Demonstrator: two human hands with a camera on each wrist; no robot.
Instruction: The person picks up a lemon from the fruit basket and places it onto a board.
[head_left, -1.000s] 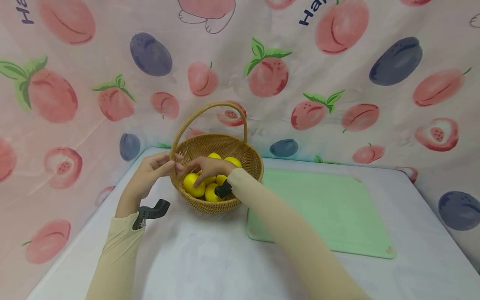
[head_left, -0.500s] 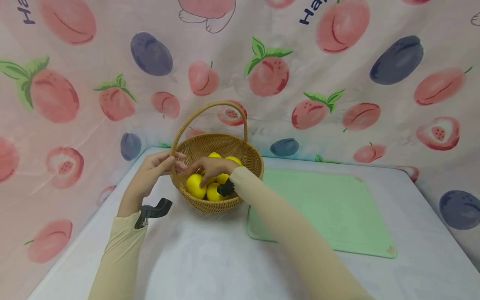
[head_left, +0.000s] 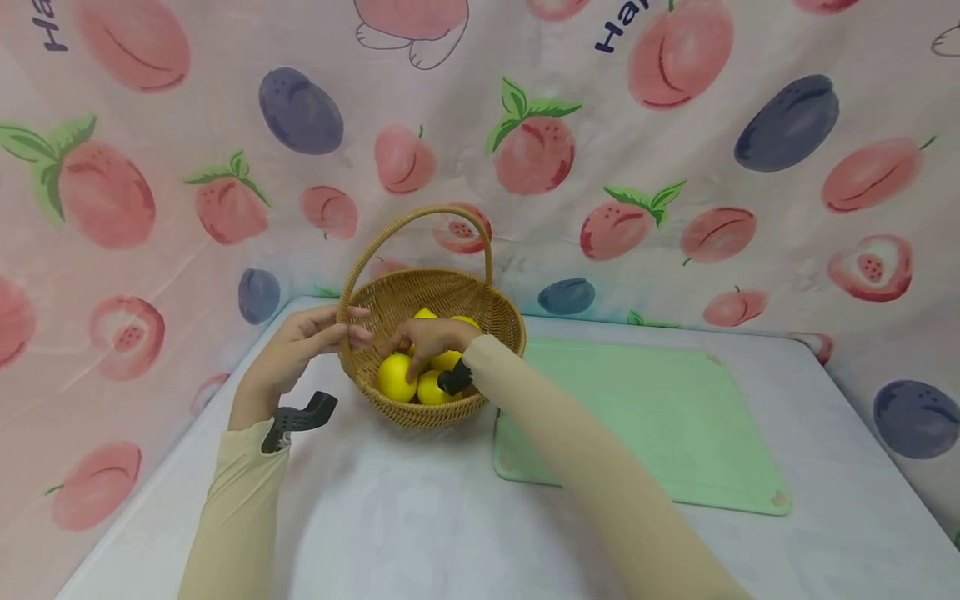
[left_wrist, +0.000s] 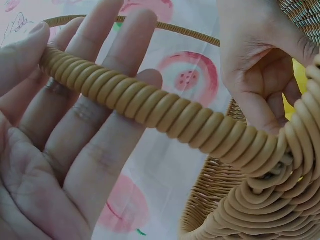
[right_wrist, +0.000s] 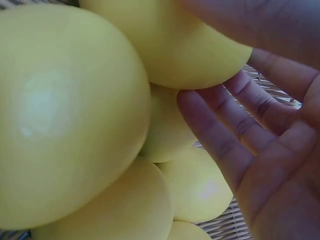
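A wicker basket (head_left: 420, 417) with a tall arched handle (left_wrist: 165, 110) holds several yellow lemons. My left hand (head_left: 288, 354) is at the handle's left side, with the thumb on the near side and the long, fairly straight fingers behind it. Inside the basket, my right hand (head_left: 435, 335) reaches down over the lemons. Its thumb and fingers curve about a lemon (head_left: 396, 379) at the front left; the right wrist view has the fingertips against the underside of that lemon (right_wrist: 170, 47). Other lemons (right_wrist: 65, 110) lie close around, partly hidden by the hand.
A pale green cutting board (head_left: 645, 417) lies flat on the white-covered table (head_left: 390, 517), right of the basket. Behind stands a fruit-printed cloth (head_left: 465, 108). A black camera mount (head_left: 303, 414) sits on the left wrist.
The front-left lemon and my right hand's fingers have shifted slightly right and down within the basket. My left hand stays at the handle.
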